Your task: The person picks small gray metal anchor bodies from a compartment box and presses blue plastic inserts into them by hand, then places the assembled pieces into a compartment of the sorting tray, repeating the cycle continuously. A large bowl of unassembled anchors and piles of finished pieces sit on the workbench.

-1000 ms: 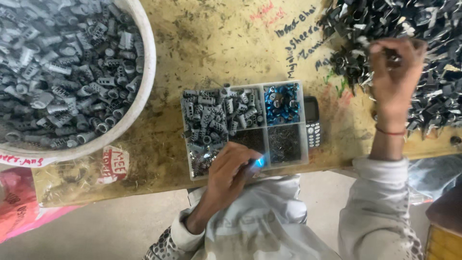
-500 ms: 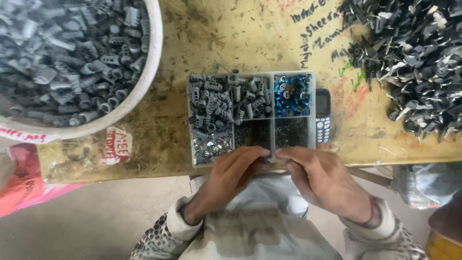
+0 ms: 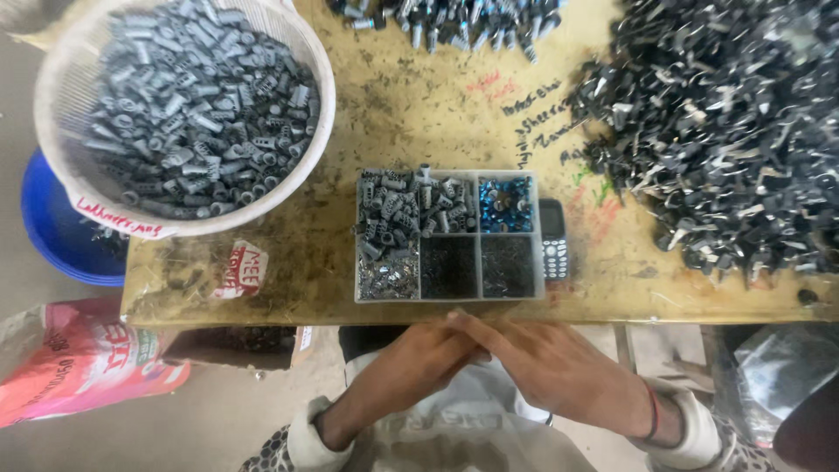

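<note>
Scuffed yellow workbench (image 3: 419, 114) carries a divided parts tray (image 3: 447, 234), a white basket of grey sleeves (image 3: 188, 114) and a dark clip heap (image 3: 725, 131); left hand (image 3: 411, 363) and right hand (image 3: 542, 363) meet just below the tray. Fingertips press together, seemingly joining a small piece I cannot make out; seating it squarely looks like the need.

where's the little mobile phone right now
In the head view, the small keypad phone lies flat on the wooden table, against the right side of the compartment box, left of the dark metal parts pile.
</note>
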{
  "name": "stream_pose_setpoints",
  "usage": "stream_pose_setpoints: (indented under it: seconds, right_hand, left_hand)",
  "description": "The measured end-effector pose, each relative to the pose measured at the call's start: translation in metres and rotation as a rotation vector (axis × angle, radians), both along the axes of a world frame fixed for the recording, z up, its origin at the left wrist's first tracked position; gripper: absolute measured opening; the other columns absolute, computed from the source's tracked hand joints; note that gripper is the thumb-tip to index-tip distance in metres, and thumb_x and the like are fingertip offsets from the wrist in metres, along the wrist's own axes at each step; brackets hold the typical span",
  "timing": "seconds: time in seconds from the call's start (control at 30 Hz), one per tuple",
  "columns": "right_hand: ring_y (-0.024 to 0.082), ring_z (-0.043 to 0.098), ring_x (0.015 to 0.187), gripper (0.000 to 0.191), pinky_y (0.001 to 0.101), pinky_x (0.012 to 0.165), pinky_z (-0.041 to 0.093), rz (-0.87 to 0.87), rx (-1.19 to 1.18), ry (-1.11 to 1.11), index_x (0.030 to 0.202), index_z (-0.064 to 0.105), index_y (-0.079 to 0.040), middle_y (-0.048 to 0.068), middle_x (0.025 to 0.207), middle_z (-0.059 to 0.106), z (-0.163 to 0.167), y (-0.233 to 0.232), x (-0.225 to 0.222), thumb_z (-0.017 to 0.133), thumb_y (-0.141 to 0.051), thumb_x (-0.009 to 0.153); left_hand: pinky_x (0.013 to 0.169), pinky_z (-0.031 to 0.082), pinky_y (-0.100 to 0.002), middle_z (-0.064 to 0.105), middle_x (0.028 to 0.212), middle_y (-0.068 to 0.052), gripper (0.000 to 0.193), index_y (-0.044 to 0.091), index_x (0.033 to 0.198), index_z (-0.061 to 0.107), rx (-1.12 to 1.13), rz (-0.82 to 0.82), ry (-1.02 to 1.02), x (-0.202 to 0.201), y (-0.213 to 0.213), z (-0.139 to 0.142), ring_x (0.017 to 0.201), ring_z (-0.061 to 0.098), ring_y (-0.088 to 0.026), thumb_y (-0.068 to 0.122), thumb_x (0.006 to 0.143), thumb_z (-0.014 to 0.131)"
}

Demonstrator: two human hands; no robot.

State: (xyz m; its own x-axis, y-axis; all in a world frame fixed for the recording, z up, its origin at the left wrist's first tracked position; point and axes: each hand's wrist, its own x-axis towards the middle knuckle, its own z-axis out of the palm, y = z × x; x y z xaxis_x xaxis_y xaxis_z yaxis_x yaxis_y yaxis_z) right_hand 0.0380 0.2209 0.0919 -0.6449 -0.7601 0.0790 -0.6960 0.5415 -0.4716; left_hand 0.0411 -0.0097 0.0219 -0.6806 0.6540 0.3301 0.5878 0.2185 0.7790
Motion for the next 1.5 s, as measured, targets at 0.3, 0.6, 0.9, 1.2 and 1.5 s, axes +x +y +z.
stream_pose_setpoints:
  seconds: [0.3,0.6,0.9,1.2,1.5]
  right_hand:
    - [0.035,0.064,0.092,0.053,0.0451,0.079,0.052,-0.961,-0.293,0.199,0.15,0.047,-0.002,0.021,0.115,0.065,-0.075,0.069,-0.019,0.048,0.007,0.097]
    - [0.042,0.057,0.111,0.052,0.0496,0.092,0.048,-0.848,-0.1,0.5,0.139,0.055,0.0,0.024,0.127,0.059,-0.121,0.109,-0.018,0.071,0.0,0.09]
    - [0.032,0.065,0.084,0.017,0.0399,0.074,0.051,-1.088,-0.274,0.309,0.11,0.067,0.001,0.018,0.106,0.064,-0.153,0.118,-0.026,0.074,-0.002,0.095]
    - [0.012,0.068,0.082,0.01,0.0252,0.071,0.053,-1.025,-0.501,0.228,0.108,0.074,0.002,0.011,0.103,0.073,-0.09,0.147,-0.044,0.076,-0.002,0.099]
    - [0.006,0.061,0.069,0.011,0.0219,0.064,0.047,-1.094,-0.771,0.058,0.114,0.061,0.0,0.004,0.089,0.069,-0.063,0.148,-0.039,0.071,-0.004,0.114]
  left_hand:
    - [0.077,0.065,-0.031,0.073,0.116,-0.006,0.054,0.009,0.154,0.039,0.211,0.372,-0.487,-0.019,0.02,0.014,0.089,0.077,-0.015,0.025,0.104,0.052]
    - [0.062,0.056,-0.033,0.076,0.083,-0.011,0.022,0.01,0.117,0.074,-0.003,0.76,-0.292,-0.022,-0.038,0.013,0.068,0.072,-0.019,0.017,0.095,0.072]
    - [0.071,0.053,-0.046,0.072,0.093,-0.01,0.016,0.008,0.094,0.072,-0.481,0.662,-0.081,-0.036,-0.045,0.008,0.081,0.07,-0.033,0.023,0.09,0.073]
    - [0.07,0.054,-0.047,0.07,0.094,-0.009,0.013,0.009,0.093,0.069,-0.45,0.563,-0.136,-0.046,-0.048,-0.005,0.081,0.07,-0.034,0.022,0.093,0.069]
    - [0.062,0.055,-0.049,0.069,0.099,-0.011,0.016,0.008,0.093,0.066,-0.452,0.579,-0.098,-0.039,-0.044,-0.008,0.074,0.069,-0.037,0.024,0.093,0.067]
